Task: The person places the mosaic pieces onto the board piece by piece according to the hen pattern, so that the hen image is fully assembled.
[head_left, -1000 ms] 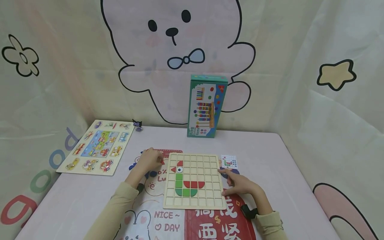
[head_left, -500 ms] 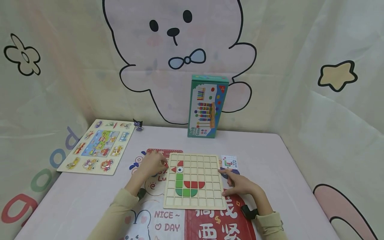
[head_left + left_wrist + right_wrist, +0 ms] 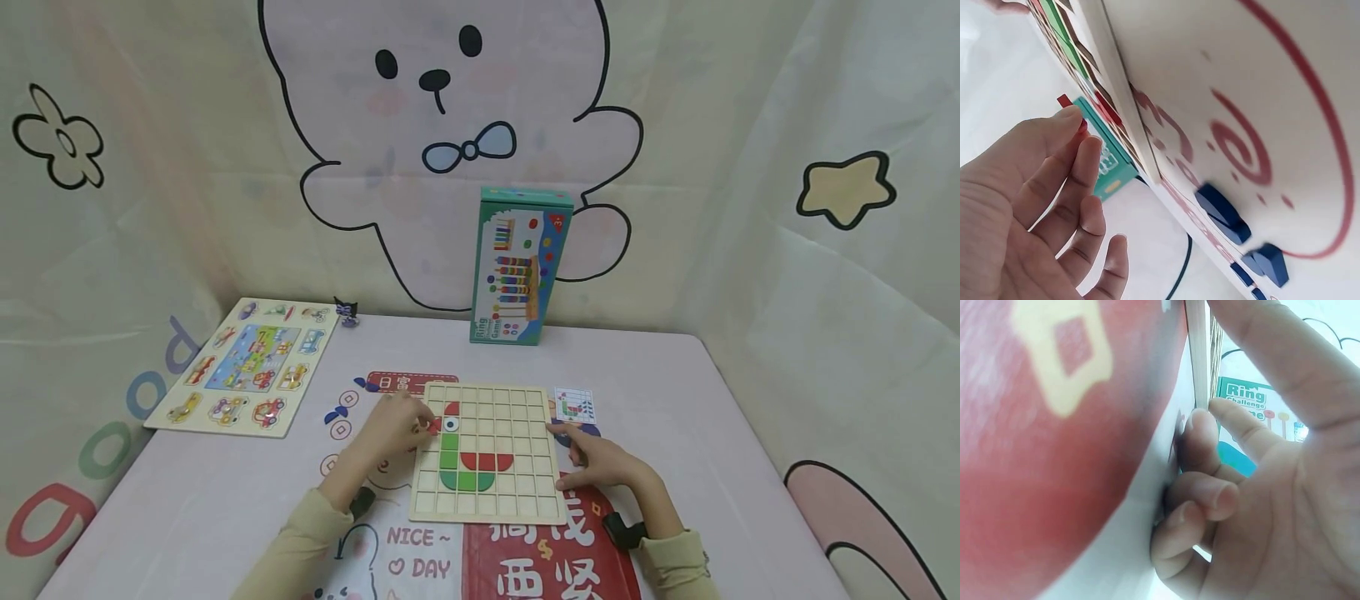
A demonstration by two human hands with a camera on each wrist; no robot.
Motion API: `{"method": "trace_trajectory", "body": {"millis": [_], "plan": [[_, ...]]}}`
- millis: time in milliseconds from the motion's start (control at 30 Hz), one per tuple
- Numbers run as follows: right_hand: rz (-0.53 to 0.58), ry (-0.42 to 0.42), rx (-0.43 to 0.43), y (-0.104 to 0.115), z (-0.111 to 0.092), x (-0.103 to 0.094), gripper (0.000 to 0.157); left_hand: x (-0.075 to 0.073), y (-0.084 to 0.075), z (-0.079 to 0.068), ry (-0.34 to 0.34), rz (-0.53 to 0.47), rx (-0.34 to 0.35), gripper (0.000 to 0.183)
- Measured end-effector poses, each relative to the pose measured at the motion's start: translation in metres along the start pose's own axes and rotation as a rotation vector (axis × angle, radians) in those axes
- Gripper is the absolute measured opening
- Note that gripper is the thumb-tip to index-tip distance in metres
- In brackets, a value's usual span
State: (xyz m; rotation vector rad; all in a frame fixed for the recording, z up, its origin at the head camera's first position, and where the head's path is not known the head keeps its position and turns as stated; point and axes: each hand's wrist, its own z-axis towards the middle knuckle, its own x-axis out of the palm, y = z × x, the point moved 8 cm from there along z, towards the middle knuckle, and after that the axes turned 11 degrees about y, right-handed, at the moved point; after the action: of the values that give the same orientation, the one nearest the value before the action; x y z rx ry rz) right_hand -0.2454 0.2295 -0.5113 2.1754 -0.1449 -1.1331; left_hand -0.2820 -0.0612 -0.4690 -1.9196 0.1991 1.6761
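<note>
A wooden grid board point(image 3: 525, 492) lies on the printed mat, with red and green pieces and an eye tile point(image 3: 451, 424) set in a bird shape. My left hand point(image 3: 393, 429) is over the board's upper left edge, near the bird's head. Between its thumb and index finger it pinches a small red piece point(image 3: 1064, 100); the other fingers curl loosely in the left wrist view. My right hand point(image 3: 600, 457) touches the board's right edge with index finger and thumb, its remaining fingers bent beneath the palm.
A small pattern card point(image 3: 575, 406) lies right of the board. Several dark blue pieces point(image 3: 1222, 212) rest on the mat to its left. Farther back are a picture puzzle board point(image 3: 307, 417), a small dark figurine point(image 3: 347, 312) and an upright green game box point(image 3: 517, 267).
My left hand has moved right and slightly toward me with the red piece, from beside the board to over its left edge. My right hand keeps its place.
</note>
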Motion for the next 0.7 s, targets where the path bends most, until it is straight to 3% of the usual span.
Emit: {"method": "trace_trajectory", "body": {"millis": [367,700], "plan": [[-0.007,-0.001,0.003,0.002,-0.001,0.000,0.088,0.003,-0.031,-0.007,-0.032,-0.006,0.111,0.010],[-0.009,-0.002,-0.003,0.001,0.000,0.000,0.087,0.017,-0.052,-0.014,0.018,0.017,0.172,0.014]]}}
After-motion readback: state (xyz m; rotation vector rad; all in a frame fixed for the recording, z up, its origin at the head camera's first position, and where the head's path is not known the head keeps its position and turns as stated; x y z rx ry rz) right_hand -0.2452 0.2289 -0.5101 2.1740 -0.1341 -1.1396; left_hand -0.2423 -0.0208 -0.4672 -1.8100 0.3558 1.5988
